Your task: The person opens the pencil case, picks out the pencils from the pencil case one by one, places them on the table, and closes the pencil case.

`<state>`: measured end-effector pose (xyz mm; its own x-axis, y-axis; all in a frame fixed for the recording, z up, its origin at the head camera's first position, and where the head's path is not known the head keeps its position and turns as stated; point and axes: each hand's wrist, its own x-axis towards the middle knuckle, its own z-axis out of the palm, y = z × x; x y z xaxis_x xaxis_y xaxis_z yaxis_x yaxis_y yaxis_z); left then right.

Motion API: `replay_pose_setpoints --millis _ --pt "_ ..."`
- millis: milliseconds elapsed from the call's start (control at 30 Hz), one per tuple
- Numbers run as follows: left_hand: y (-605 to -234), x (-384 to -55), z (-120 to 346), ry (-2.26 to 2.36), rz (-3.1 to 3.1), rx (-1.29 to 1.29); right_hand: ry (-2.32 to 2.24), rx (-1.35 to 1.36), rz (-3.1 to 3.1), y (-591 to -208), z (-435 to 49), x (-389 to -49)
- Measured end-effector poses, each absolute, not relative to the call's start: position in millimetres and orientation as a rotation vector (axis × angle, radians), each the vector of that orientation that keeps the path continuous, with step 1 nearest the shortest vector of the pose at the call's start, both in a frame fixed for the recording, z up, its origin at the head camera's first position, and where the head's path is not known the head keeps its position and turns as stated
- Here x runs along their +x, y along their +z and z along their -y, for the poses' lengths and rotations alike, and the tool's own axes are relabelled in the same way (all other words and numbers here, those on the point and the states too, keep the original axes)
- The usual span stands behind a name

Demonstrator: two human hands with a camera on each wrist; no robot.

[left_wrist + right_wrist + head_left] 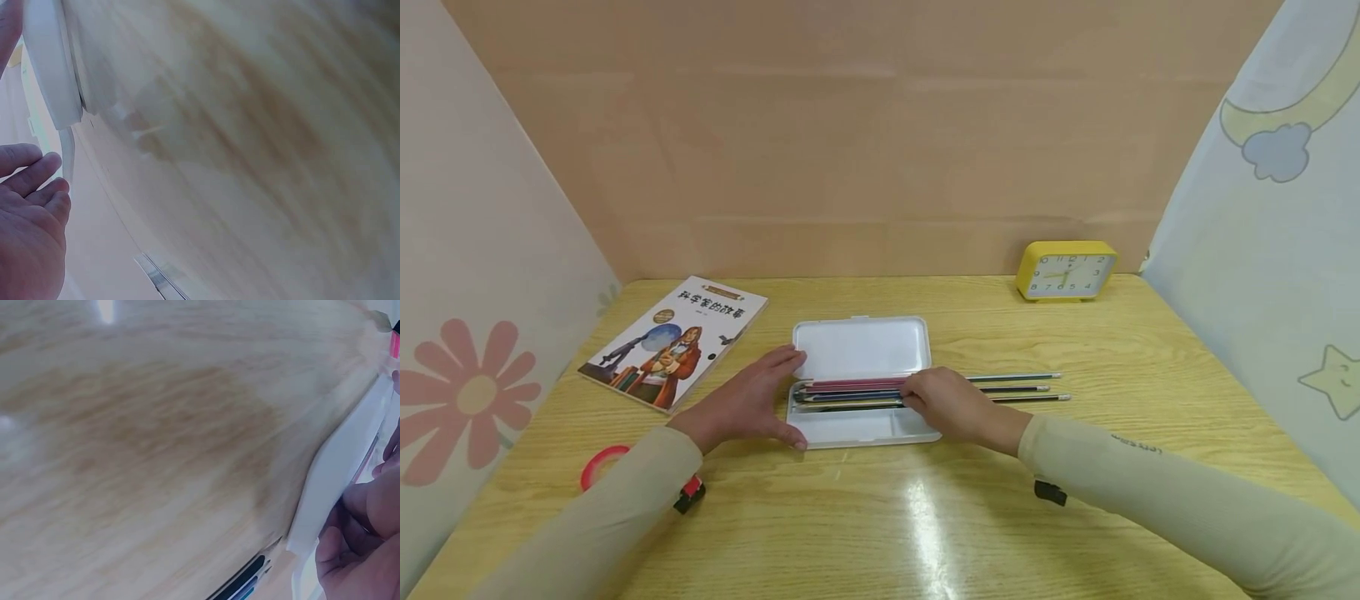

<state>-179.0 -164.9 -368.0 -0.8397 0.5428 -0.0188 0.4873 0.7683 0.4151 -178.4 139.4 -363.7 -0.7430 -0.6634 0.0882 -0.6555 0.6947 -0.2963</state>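
A white pencil case (842,430) lies with its lid (861,348) raised at mid-table. My left hand (748,396) spans its left end, thumb at the front corner and fingertips at the lid's edge. Loosely bent fingers of that hand show beside the white case (53,69) in the left wrist view. Several pencils (850,392), reddish and dark, lie along the back part of the case. My right hand (951,404) pinches them near their right ends with curled fingers. In the right wrist view it sits over the case's end (337,469).
Three pencils (1030,389) with eraser ends extend over the table right of the case. A book (673,342) lies at the back left, and a yellow alarm clock (1066,271) stands at the back right. A red tape ring (598,460) lies by the left forearm.
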Motion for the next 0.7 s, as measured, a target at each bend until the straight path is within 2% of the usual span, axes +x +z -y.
replay_pose_setpoints --millis 700 --pt "-367.9 -178.2 164.9 0.603 -2.832 0.83 -0.475 -1.186 -2.922 -366.0 -137.9 -173.0"
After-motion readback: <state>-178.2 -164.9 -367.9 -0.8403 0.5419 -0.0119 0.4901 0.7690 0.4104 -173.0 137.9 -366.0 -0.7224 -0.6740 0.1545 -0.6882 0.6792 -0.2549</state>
